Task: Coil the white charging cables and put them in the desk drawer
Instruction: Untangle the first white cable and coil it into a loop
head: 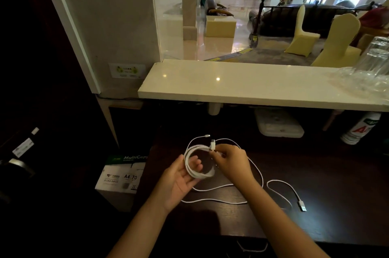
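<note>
The left hand (181,180) holds a coiled white cable (199,174) – fingers curled through the loop. The right hand (230,161) pinches its plug (212,145); a second cable (282,194) lies loose on the dark desk (315,173).

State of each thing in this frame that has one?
Coil: partly wound, held over the desk.
Loose cable: uncoiled, lying on the desk.
Left hand: holds the coil.
Right hand: pinches the cable by its plug.
Paper box: closed.
</note>
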`<state>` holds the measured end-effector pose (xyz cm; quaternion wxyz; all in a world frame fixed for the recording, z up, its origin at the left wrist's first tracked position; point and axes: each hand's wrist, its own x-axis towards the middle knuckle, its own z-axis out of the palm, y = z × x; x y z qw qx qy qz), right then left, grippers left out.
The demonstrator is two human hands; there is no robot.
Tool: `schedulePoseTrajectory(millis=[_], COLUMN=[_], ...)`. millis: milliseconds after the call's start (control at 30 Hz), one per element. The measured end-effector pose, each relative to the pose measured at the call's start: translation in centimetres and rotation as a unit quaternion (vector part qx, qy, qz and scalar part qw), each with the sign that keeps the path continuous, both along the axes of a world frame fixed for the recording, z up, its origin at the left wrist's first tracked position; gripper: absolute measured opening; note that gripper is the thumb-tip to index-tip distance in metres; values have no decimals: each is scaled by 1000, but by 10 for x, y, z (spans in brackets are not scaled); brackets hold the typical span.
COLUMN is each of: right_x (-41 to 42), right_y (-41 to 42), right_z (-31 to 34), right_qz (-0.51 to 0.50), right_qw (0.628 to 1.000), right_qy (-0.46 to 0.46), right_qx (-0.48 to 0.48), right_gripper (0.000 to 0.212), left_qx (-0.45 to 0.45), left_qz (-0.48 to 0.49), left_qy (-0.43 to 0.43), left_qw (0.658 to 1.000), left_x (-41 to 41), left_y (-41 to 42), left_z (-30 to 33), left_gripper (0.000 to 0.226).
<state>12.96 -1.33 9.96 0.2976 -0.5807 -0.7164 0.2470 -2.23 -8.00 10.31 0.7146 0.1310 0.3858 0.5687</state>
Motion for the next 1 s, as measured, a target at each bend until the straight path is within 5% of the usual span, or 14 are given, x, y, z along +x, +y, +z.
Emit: schedulePoseTrajectory(millis=[333,467,600,733,1000], right_x=[-28,-31,-35,-50,-94], right_y=[5,4,9,22,65], right_z=[-15,-23,-42,-51,-61], right_qz=[6,20,9,17,-41], right_qw=[974,948,954,963,950], right_qy=[161,230,193,147,202], right_qx=[-160,-221,-230,-227,-236], right_gripper=[18,15,22,17,11], left_qx=[57,74,63,22,-25], left_qz=[39,-14,-23,5,91], left_qy=[295,370,435,433,312], left_qw=[953,926,898,901,946], left_x=[-20,-35,-45,-54,-90], left_y=[3,10,15,21,65], left_z=[-28,-31,-41,-52,-54], left_gripper=[20,39,46,39,26])
